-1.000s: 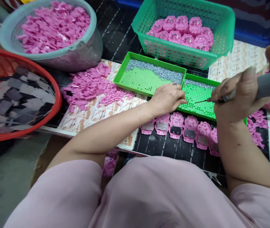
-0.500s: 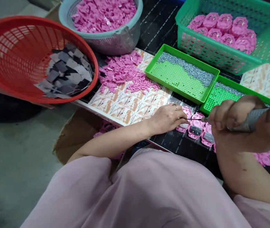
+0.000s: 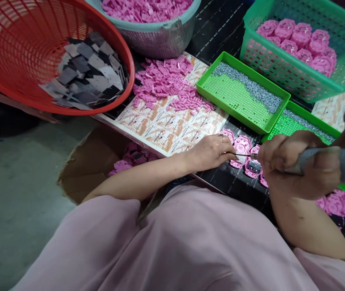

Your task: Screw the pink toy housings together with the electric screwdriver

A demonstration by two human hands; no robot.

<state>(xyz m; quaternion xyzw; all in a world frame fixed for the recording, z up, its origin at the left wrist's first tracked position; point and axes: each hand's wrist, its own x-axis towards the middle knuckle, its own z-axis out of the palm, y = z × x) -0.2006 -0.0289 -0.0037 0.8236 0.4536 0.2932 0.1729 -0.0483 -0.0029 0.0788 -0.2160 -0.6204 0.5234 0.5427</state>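
Observation:
My right hand (image 3: 296, 163) is wrapped round a grey electric screwdriver (image 3: 336, 161), whose thin bit points left at a row of pink plastic shells (image 3: 242, 144) lying on the black mat. My left hand (image 3: 210, 151) rests curled on the leftmost shell, fingertips pinched beside the bit's tip; what they pinch is too small to see. A ring shows on one finger. Two green trays with small silver screws, one (image 3: 242, 92) and the other (image 3: 299, 121), lie just behind the shells.
A red basket (image 3: 17, 52) of grey and black squares sits far left. A grey-blue bowl (image 3: 157, 28) of pink pieces is behind it, with loose pink pieces (image 3: 166, 83) spilled on printed sheets. A green basket (image 3: 293, 76) holds pink shells. A cardboard box (image 3: 99, 161) is below the table edge.
My right hand brought the screwdriver down from the green tray to the pink shells. My left hand slid from the tray edge onto the leftmost shell. The view swung to the left.

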